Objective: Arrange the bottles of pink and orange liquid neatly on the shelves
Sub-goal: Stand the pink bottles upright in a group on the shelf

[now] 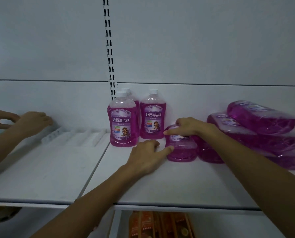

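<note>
Three pink floor-cleaner bottles stand upright at the back of the white shelf (177, 182): one in front (122, 124), one to its right (153, 121) and one behind (132, 97). A further pink bottle (182, 152) lies on its side, base toward me. My right hand (189, 126) grips it from above, fingers curled over its upper side. My left hand (146, 152) rests on the shelf, its thumb straight against the bottle's left side. Orange bottles (160, 224) stand on the shelf below.
Several more pink bottles lie piled at the right (261, 115), one right beside the held bottle (210, 152). On the left shelf section another person's hands (33, 121) touch white plastic dividers (54, 133). A slotted upright (109, 54) runs up the back wall.
</note>
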The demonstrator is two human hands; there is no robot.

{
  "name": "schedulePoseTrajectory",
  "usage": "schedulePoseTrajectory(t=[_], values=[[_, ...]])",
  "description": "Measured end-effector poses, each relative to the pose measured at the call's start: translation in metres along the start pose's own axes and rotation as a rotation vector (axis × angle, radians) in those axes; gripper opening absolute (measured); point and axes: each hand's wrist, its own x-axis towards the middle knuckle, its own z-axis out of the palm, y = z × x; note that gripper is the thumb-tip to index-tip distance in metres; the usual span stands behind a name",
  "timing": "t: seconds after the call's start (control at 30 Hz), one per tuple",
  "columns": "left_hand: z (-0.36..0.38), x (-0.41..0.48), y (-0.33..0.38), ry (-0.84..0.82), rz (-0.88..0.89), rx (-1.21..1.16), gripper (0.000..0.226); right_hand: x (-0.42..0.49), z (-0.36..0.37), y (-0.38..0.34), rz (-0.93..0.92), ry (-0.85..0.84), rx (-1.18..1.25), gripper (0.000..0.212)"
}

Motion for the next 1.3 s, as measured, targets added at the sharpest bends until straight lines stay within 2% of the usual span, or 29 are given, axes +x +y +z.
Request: schedulePoseTrajectory(t=[0.1,0.2,0.33,0.4,0.57,0.63,0.7,0.77,0.87,1.0,1.1,1.17,1.23,1.3], values=[[0.015,0.003,0.016,-0.032,-0.018,0.035,0.077,0.002,0.000,-0.001,0.008,0.019,-0.025,0.087],[0.026,0.006,0.022,0.007,-0.034,0.067,0.070,0.000,0.003,0.003,-0.014,0.076,0.014,0.079],[0.025,0.003,0.024,-0.015,-0.070,-0.050,0.091,-0.011,0.006,0.003,-0.033,0.238,0.080,0.067],[0.022,0.001,0.028,-0.024,-0.096,-0.115,0.088,-0.019,0.005,0.000,-0.074,0.343,0.109,0.065],[0.018,-0.005,0.033,-0.021,-0.042,-0.417,0.079,-0.041,0.007,-0.003,-0.242,0.525,0.314,0.072],[0.016,-0.007,0.032,-0.031,0.022,-0.487,0.089,-0.050,0.004,0.002,-0.322,0.565,0.459,0.086],[0.016,-0.007,0.029,-0.043,0.090,-0.497,0.107,-0.058,-0.001,0.007,-0.373,0.551,0.586,0.101],[0.014,-0.008,0.025,-0.059,0.149,-0.483,0.119,-0.064,-0.006,0.012,-0.422,0.467,0.655,0.108],[0.009,-0.011,0.015,-0.054,0.220,-0.430,0.128,-0.070,-0.012,0.015,-0.530,0.333,0.670,0.104],[0.003,-0.016,0.000,-0.002,0.261,-0.389,0.127,-0.072,-0.011,0.001,-0.634,0.334,0.648,0.098],[-0.005,-0.023,-0.012,0.080,0.227,-0.278,0.118,-0.065,-0.003,-0.018,-0.702,0.401,0.583,0.096],[-0.014,-0.030,-0.024,0.143,0.199,-0.011,0.094,-0.055,0.002,-0.027,-0.717,0.437,0.550,0.097],[-0.022,-0.036,-0.036,0.112,0.120,0.322,0.062,-0.045,0.005,-0.032,-0.712,0.448,0.556,0.097],[-0.025,-0.040,-0.039,0.021,0.040,0.438,0.051,-0.033,0.004,-0.037,-0.684,0.474,0.501,0.098]])
